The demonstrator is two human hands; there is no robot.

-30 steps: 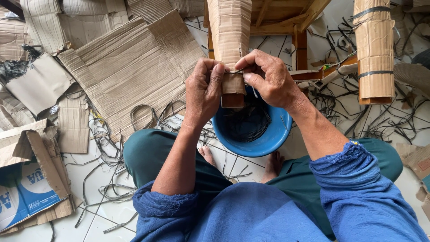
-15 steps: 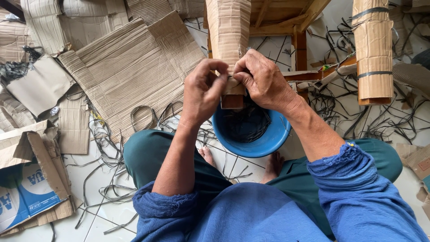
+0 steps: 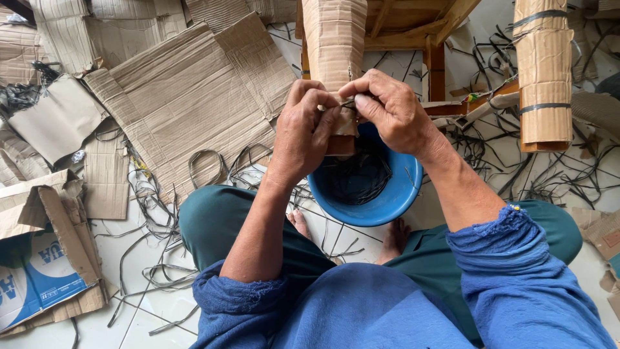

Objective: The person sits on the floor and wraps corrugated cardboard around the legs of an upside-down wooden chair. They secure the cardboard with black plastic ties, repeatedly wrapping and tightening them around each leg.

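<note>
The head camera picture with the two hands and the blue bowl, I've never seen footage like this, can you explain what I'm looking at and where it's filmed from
This is no machine: a person is working with bare hands, and the one camera sits on their head, looking down. That is why you see their own blue sleeves and green-trousered knees at the bottom.

The left hand and the right hand meet at the lower end of a cardboard-wrapped furniture leg. Both grip the wrapping there, and the fingers pinch a thin dark strap against it.

Just below sits a blue bowl on the white tiled floor; it holds a tangle of dark strips.

Around it lie flattened cardboard sheets, a printed box on the left, and loose strap offcuts. On the right stands a second wrapped leg, already banded with dark straps.
</note>
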